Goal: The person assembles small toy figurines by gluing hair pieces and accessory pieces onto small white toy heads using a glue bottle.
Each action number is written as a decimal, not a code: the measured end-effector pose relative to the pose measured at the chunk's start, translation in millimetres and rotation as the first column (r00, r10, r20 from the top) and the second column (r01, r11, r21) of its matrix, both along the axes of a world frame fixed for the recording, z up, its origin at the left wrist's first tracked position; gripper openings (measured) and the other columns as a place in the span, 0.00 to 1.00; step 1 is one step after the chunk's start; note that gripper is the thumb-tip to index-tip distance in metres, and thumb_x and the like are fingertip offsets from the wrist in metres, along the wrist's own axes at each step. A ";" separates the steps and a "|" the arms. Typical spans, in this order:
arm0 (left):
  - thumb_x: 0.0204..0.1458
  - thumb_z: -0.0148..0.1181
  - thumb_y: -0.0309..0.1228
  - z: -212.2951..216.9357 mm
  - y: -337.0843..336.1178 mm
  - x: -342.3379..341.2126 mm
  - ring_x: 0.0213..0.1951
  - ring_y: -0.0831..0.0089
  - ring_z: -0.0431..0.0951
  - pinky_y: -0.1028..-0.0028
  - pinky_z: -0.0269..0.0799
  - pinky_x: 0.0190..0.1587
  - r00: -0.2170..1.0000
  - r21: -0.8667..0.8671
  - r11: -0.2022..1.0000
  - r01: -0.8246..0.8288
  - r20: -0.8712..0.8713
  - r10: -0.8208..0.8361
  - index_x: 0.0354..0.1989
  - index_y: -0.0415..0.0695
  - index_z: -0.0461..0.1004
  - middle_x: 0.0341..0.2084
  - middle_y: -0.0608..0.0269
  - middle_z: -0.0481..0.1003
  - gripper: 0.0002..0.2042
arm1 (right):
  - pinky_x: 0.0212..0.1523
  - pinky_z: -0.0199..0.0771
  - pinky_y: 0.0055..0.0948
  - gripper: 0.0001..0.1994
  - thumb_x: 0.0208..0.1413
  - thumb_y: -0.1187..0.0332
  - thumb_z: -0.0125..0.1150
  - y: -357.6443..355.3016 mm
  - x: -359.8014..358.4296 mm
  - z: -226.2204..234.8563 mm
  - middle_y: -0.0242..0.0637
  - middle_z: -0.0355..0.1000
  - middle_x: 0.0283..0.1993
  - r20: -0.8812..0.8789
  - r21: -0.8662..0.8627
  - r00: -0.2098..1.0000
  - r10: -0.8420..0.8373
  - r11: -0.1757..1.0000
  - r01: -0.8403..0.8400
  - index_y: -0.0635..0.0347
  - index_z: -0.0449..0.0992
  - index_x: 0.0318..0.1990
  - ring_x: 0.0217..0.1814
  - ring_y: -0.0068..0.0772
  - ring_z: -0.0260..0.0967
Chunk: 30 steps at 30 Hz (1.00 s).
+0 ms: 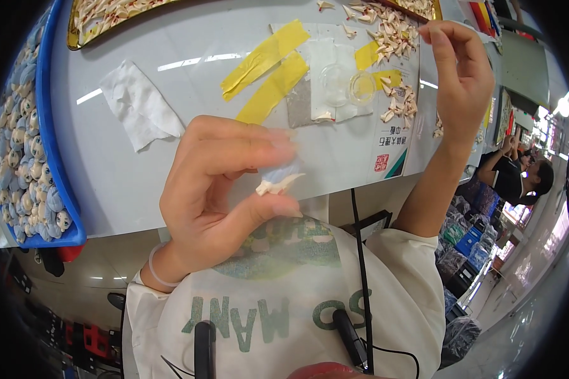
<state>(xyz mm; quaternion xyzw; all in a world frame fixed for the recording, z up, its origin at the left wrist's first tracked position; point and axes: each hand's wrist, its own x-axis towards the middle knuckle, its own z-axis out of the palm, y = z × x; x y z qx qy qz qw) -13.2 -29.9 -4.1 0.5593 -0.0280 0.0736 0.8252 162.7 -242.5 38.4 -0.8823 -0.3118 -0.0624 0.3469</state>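
Between the thumb and fingers of my left hand (pixel 218 183) is a small blue-and-cream figurine part (pixel 278 179), pinched above the table's front edge. Its cream side has pointed ends; motion blurs it, and my fingers hide some of it. My right hand (pixel 461 76) is raised at the right, beside a loose heap of small cream pointed pieces with red marks (pixel 395 35). Its thumb and forefinger are drawn close together, and whatever they may hold is too small to make out. A round clear shallow dish (pixel 362 87) sits left of that hand.
At the left stands a blue tray (pixel 76 215) full of small blue-and-cream doll heads (pixel 35 170). A gold-rimmed tray (pixel 74 35) of pointed pieces lies at the back. White cloth (pixel 139 104) and yellow tape (pixel 265 60) lie on the table. Another person (pixel 518 180) is at the far right.
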 end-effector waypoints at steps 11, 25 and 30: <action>0.37 0.61 0.20 2.1 0.0 -1.9 0.38 0.74 0.67 0.82 0.66 0.35 1.000 0.043 0.999 0.010 0.005 -0.010 0.39 0.36 0.67 0.37 0.56 0.65 0.17 | 0.33 0.62 0.16 0.06 0.40 0.79 0.57 12.5 4.3 -6.2 0.32 0.69 0.33 0.037 -0.236 0.995 0.097 0.968 -0.086 0.65 0.72 0.29 0.30 0.19 0.62; 0.37 0.60 0.18 1.4 3.3 0.0 0.40 0.70 0.68 0.79 0.68 0.38 0.997 -0.004 0.997 0.071 -0.017 -0.071 0.39 0.35 0.67 0.38 0.54 0.65 0.17 | 0.37 0.68 0.21 0.09 0.43 0.83 0.53 -21.9 -40.8 20.0 0.44 0.70 0.32 -0.367 0.488 0.928 -0.064 0.836 0.250 0.70 0.68 0.35 0.33 0.29 0.69; 0.40 0.62 0.29 4.9 -7.8 2.2 0.35 0.66 0.72 0.74 0.72 0.36 0.995 -0.187 0.982 -0.038 -0.095 0.020 0.37 0.38 0.66 0.37 0.51 0.64 0.16 | 0.34 0.69 0.21 0.06 0.44 0.83 0.53 -15.9 -60.4 21.8 0.45 0.70 0.32 -0.472 0.488 0.881 0.022 0.839 0.241 0.71 0.69 0.32 0.32 0.29 0.68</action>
